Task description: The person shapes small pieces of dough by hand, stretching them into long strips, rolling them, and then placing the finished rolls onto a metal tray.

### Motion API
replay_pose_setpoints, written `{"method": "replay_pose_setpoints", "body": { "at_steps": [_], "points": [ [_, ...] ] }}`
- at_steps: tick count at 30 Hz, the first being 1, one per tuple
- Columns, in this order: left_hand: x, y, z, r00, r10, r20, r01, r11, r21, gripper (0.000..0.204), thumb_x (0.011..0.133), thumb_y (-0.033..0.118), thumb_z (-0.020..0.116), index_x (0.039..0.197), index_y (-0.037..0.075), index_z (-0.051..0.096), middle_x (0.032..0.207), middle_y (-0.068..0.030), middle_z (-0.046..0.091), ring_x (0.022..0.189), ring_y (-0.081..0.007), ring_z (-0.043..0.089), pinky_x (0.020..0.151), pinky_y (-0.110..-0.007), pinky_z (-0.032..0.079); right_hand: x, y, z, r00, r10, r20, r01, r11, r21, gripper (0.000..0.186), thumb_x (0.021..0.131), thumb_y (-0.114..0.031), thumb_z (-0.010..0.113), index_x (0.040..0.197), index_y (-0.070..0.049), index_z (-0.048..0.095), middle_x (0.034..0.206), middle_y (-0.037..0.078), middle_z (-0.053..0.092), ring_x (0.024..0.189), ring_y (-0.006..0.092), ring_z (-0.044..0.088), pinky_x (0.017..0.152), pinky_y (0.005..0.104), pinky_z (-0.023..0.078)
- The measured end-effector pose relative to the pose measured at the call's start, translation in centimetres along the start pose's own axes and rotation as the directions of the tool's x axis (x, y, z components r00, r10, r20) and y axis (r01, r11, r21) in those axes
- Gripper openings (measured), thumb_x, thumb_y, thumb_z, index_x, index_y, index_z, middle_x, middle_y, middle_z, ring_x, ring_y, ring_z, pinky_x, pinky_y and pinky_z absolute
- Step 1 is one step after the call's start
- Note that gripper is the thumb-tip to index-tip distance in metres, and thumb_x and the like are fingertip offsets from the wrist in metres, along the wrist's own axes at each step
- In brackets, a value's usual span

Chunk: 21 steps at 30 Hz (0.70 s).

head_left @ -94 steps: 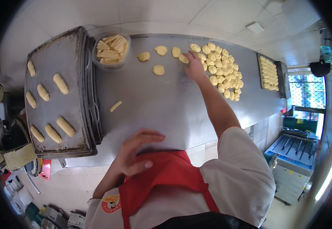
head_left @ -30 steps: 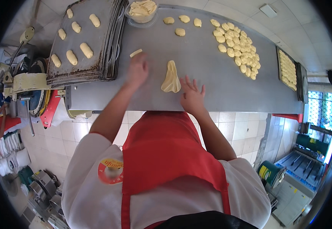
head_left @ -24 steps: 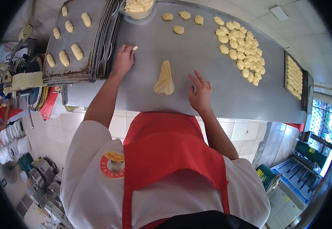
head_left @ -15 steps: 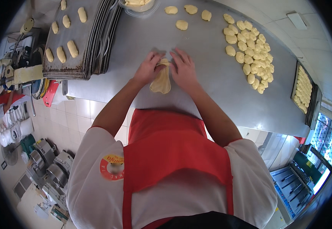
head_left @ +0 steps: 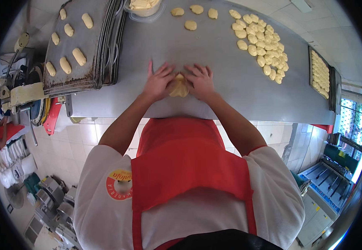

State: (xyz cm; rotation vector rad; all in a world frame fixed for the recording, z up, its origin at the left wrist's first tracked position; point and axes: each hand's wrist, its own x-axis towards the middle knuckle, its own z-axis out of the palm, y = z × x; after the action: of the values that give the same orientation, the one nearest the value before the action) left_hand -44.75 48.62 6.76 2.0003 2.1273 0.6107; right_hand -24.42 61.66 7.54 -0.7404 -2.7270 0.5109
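Note:
A flattened piece of pale yellow dough lies on the steel table between my hands, its near end spread wider. Against its left side is my left hand, with the fingers spread and one finger raised apart from the others. My right hand lies along the dough's right side, fingers stretched forward and apart. Both thumbs are close to the dough, slightly blurred, and partly cover its edges. The far end of the dough is narrow and sits between the fingers.
At left, stacked baking trays carry several shaped dough rolls. Beside them stands a plastic tub of a pale yellow mass. Several dough pieces lie beyond my hands, with a dough pile farther right. Another filled tray is at far right.
The dough is shorter, its far end now closer to me. My hands have drawn slightly nearer, and their fingers have spread. The whole view has shifted a little.

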Motion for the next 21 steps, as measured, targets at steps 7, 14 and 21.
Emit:
{"method": "replay_pose_setpoints", "body": {
  "at_steps": [7,14,21],
  "points": [
    [-0.8,-0.4,1.5,0.989,0.011,-0.149,0.018,0.981,0.192,0.052,0.098,0.036,0.072,0.147,0.022,0.065,0.146,0.0003,0.069,0.146,-0.0277,0.056,0.128,-0.071,0.001,-0.3,-1.4,1.3,0.992,0.061,-0.107,-0.066,0.996,-0.053,0.04,0.09,-0.038,0.08,0.128,-0.027,0.077,0.152,-0.001,0.057,0.147,0.029,0.046,0.125,0.0618,0.024],
    [-0.9,0.0,0.5,1.0,-0.012,0.013,0.012,1.0,-0.023,0.053,0.098,0.041,0.07,0.148,0.023,0.064,0.149,0.001,0.067,0.149,-0.0281,0.052,0.127,-0.073,-0.001,-1.2,-1.9,0.4,0.993,0.114,0.018,-0.114,0.993,0.002,0.04,0.09,-0.04,0.081,0.129,-0.029,0.076,0.157,-0.003,0.055,0.15,0.0288,0.044,0.125,0.064,0.024],
    [-1.5,0.2,-0.9,0.98,0.04,0.195,-0.047,0.998,0.033,0.051,0.096,0.037,0.072,0.145,0.024,0.067,0.161,0.0017,0.056,0.156,-0.0258,0.043,0.127,-0.074,-0.001,-2.5,-2.6,0.7,0.986,0.149,0.077,-0.151,0.988,0.022,0.042,0.089,-0.04,0.083,0.129,-0.029,0.077,0.16,-0.004,0.054,0.156,0.0279,0.039,0.125,0.0653,0.022]
  ]
}}
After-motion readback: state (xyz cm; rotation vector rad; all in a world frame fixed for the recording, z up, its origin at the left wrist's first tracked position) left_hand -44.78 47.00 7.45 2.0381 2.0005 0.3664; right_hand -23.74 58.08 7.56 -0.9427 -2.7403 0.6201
